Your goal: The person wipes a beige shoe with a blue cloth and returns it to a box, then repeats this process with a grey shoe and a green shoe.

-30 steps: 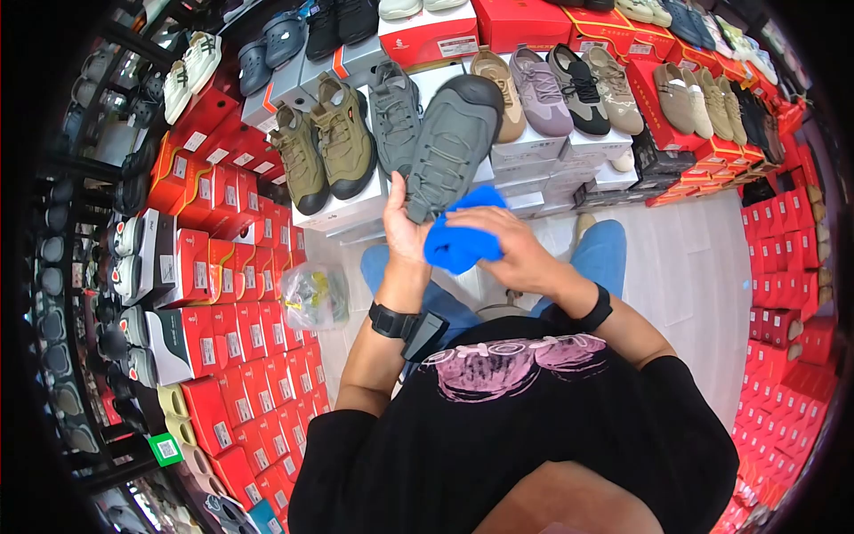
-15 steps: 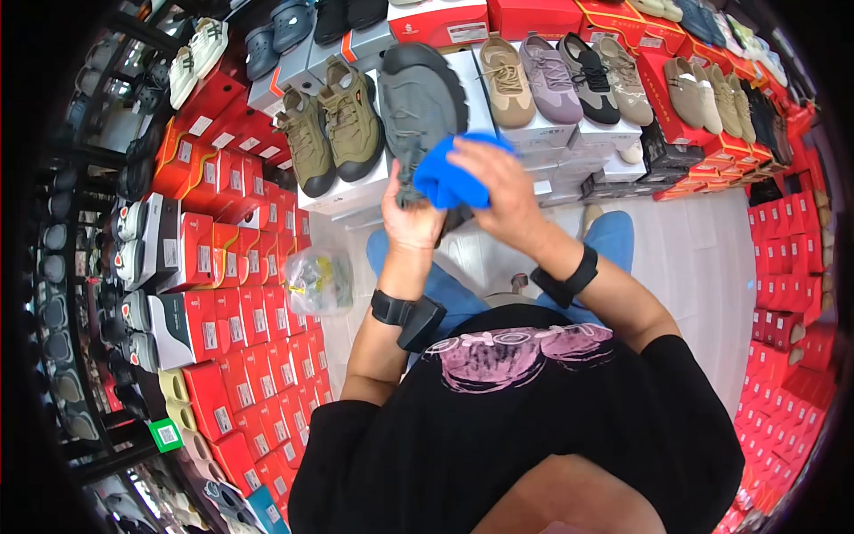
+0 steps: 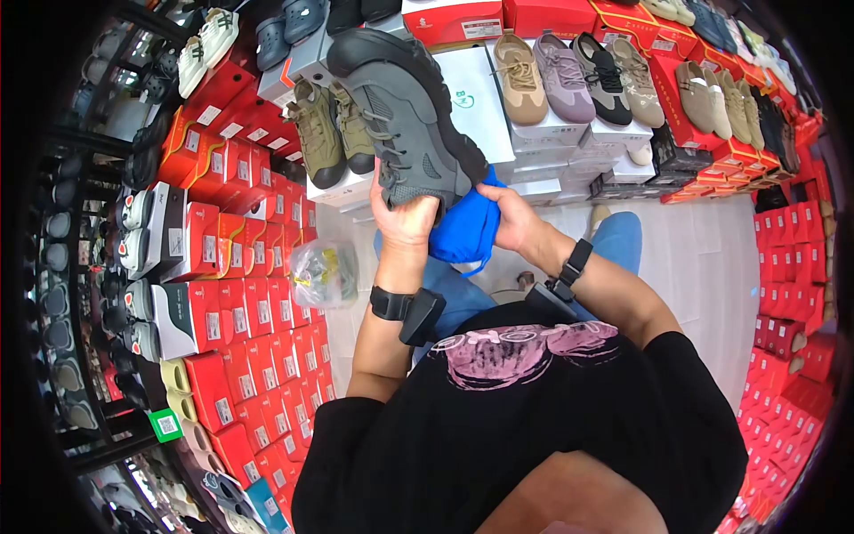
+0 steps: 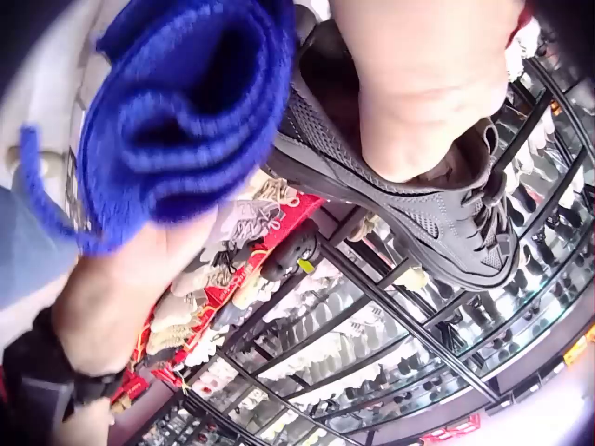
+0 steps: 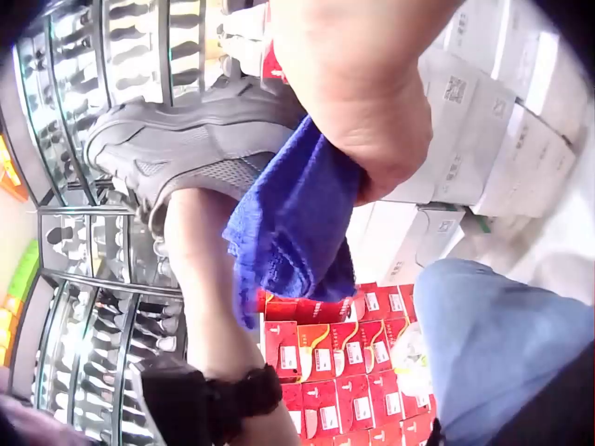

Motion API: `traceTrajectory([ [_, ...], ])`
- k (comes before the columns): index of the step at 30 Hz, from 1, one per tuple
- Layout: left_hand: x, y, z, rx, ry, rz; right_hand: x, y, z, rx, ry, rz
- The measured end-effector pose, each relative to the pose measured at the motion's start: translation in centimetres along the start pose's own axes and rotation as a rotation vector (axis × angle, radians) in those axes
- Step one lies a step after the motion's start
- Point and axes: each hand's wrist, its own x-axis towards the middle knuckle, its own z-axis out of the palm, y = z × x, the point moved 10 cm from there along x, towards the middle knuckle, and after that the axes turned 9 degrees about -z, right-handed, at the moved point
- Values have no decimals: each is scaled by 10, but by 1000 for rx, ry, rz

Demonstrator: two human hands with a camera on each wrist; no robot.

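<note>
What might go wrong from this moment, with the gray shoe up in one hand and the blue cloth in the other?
The gray shoe, with the left hand partly in its opening, might twist or slip if the blue cloth presses hard. It overlaps the olive shoes in the head view; a swing may knock them, though the gap is unclear. A loose end hangs from the cloth and might snag.

So both arms are out front, elbows bent. The left forearm [image 3: 381, 343] runs pretty much straight ahead, left hand [image 3: 407, 221] palm up, thumb out to the side, gripping. The right forearm [image 3: 614, 289] slants inward, and the right hand [image 3: 514, 218] is pinching, near the left but not touching it.
</note>
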Motion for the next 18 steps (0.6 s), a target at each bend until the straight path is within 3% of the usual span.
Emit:
traceTrajectory([
  [3,-5,2,6,84,-4,3,-13,8,5,10,-7,55],
  [5,-27,41,-6,974,385,316,-22,10,4,-12,-8,98],
  [6,-34,48,-20,737,390,264,-24,3,6,-50,-60,53],
  [7,-41,56,-20,738,390,263,-26,-5,10,-88,-112,7],
  [8,-45,45,-25,551,334,91,-28,-9,11,-86,-112,5],
  [9,-51,28,-25,362,276,-79,-27,-29,9,-270,-88,-142],
  [10,-63,22,-20,418,306,-112,-28,-47,9,-454,-63,-289],
  [11,-76,24,-25,421,308,-116,-24,-48,8,-448,-64,-291],
  [14,-108,20,-51,464,420,-237,-19,-34,9,-542,-35,-176],
  [17,-117,-6,-40,568,438,-343,-29,2,36,-402,-318,-100],
  [18,-120,-10,-37,619,455,-366,-17,10,32,-635,-263,-76],
])
